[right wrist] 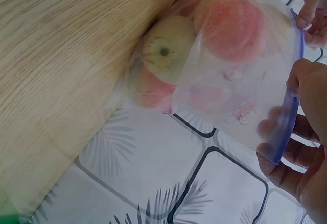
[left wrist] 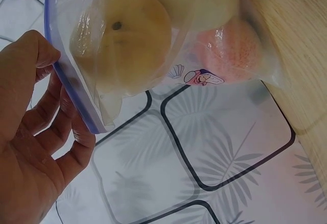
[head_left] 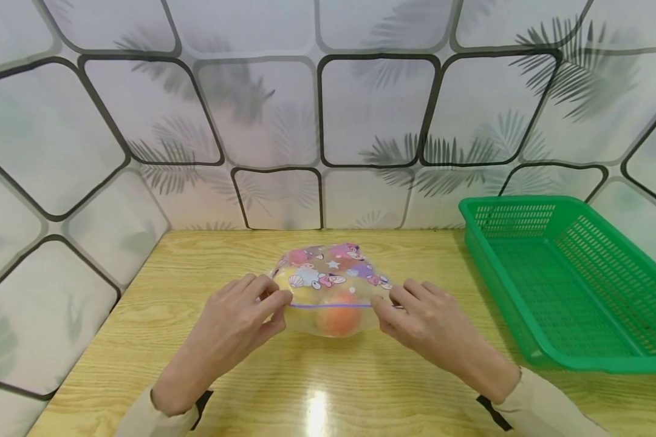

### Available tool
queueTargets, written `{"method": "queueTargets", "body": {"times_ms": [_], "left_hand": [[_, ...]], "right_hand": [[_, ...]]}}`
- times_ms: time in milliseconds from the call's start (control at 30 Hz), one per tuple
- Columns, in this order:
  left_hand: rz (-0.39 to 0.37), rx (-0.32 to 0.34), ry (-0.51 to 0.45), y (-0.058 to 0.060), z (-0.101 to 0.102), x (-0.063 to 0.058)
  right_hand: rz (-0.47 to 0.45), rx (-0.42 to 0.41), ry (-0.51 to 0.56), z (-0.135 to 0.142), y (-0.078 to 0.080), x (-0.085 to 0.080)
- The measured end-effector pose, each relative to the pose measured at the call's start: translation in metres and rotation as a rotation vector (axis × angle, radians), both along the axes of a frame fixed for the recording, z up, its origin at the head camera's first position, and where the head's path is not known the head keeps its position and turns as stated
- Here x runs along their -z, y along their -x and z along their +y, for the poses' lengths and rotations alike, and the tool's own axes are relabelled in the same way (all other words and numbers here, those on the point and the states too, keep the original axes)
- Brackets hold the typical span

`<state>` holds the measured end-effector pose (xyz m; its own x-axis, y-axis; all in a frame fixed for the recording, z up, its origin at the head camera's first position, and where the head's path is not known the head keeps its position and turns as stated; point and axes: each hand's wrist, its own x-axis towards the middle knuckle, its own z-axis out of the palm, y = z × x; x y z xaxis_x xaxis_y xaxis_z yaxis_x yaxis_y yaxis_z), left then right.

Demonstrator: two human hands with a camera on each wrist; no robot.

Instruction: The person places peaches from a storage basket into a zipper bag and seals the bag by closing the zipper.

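A clear zip bag (head_left: 328, 276) printed with shells, stars and cartoon figures lies on the table with several round fruits inside. Through its plastic show a red-orange fruit (head_left: 339, 319), a yellow fruit (left wrist: 127, 40) and a greenish one (right wrist: 167, 49). Along the bag's near edge runs a purple zip strip (head_left: 328, 305). My left hand (head_left: 246, 312) pinches the left end of that strip between thumb and fingers. At the opposite end, my right hand (head_left: 423, 325) pinches the strip in the same way. The wrist views show fingers behind the strip and thumbs in front.
A green plastic basket (head_left: 530, 328) with perforated sides stands at the right of the wooden table (head_left: 197, 255). Behind and to the left rises a pale cloth backdrop (head_left: 377, 109) with black outlines and leaf prints.
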<state>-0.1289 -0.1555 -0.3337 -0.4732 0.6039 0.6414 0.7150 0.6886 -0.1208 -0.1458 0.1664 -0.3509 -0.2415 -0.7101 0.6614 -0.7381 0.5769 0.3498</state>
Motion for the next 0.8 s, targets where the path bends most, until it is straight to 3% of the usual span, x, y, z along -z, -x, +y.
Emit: {"method": "queueTargets", "body": {"times_ms": [800], "left_hand": [[-0.011, 0.001, -0.024, 0.0005, -0.0009, 0.0016]], "right_hand": [[-0.055, 0.027, 0.001, 0.0075, -0.0015, -0.0008]]}}
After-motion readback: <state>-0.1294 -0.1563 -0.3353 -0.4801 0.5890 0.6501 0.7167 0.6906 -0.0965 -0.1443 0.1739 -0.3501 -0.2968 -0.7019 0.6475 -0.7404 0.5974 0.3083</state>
